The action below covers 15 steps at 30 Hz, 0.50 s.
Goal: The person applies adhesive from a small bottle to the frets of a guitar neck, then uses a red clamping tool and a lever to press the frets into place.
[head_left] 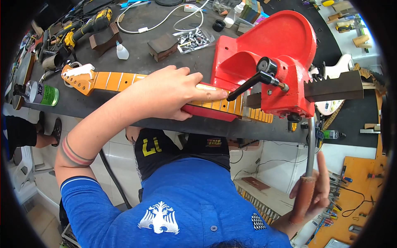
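A guitar neck (113,80) with a yellow-orange fretboard and metal frets lies across the bench edge, its headstock to the left. My left hand (171,91) grips it from above, index finger stretched along the fretboard towards the press. Its body end reaches beneath the head of a red arbor press (286,89), whose dark toothed ram (337,86) sticks out to the right. The ram's left end is at the frets. My right hand (316,190), index finger raised, is loosely closed round the brown wrapped grip of the press lever (304,196). A black crank handle (248,85) juts over the frets.
Behind the neck are wooden blocks (162,46), a small white bottle (122,51), a bag of metal parts (194,40) and a white cable (155,25). A power drill (89,27) lies far left, near a spray bottle (43,94). Another person's leg (45,138) shows at left.
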Motion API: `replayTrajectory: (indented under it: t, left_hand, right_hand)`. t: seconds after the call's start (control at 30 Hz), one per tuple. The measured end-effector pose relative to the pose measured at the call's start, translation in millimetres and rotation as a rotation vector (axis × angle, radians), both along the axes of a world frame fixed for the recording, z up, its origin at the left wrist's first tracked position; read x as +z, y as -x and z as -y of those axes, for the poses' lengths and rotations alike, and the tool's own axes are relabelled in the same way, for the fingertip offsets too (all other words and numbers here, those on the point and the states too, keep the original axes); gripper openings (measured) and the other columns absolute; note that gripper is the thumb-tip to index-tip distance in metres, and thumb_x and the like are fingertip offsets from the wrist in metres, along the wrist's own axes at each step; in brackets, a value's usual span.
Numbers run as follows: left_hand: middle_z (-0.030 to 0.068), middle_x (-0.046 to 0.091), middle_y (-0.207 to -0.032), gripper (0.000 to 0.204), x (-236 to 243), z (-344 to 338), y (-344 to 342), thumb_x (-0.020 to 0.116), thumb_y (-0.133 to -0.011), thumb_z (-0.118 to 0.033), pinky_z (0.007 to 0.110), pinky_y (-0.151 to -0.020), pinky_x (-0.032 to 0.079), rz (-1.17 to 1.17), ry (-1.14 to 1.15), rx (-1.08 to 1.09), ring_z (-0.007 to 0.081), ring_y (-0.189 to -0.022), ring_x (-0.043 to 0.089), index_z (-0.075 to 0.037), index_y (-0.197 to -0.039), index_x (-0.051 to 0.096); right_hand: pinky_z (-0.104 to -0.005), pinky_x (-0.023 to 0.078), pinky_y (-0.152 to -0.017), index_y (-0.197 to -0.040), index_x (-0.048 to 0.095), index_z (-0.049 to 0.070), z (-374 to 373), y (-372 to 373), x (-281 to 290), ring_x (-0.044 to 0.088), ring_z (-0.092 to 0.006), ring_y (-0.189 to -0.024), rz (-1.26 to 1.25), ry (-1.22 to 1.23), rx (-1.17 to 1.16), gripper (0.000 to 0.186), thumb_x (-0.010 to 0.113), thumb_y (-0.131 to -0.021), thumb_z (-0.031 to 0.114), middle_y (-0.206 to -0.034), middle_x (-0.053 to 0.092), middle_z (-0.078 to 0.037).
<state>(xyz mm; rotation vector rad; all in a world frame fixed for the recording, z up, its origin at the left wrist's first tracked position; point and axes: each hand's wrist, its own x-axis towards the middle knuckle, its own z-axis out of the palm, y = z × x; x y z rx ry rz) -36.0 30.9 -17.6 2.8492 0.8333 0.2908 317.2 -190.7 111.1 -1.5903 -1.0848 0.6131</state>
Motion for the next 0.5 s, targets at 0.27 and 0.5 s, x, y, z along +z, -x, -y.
replayTrajectory:
  t: [0.27, 0.5]
  left_hand:
    - [0.0081, 0.066, -0.11, 0.097, -0.6, 2.7, 3.1, 0.094, -0.073, -0.028, 0.042, -0.086, 0.057, 0.06, -0.007, -0.007, 0.0301, -0.1, 0.069, -0.039, -0.161, 0.054]
    - [0.0086, 0.067, -0.11, 0.1, -5.0, 1.5, 2.3, 0.094, -0.074, -0.028, 0.042, -0.085, 0.057, 0.079, -0.016, -0.012, 0.0303, -0.098, 0.07, -0.041, -0.163, 0.051]
  right_hand:
    - [-0.0266, 0.043, -0.062, -0.172, 0.012, -0.011, -7.0, -29.0, -11.1, 0.059, -0.0128, -0.069, -0.077, 0.337, 0.478, 0.136, 0.089, -0.084, 0.057, -0.083, 0.062, -0.006]
    - [-0.0281, 0.046, -0.069, -0.176, -0.005, -0.001, -16.6, -20.3, -25.8, 0.062, -0.0154, -0.078, -0.086, 0.493, 0.524, 0.145, 0.095, -0.08, 0.045, -0.096, 0.063, -0.01]
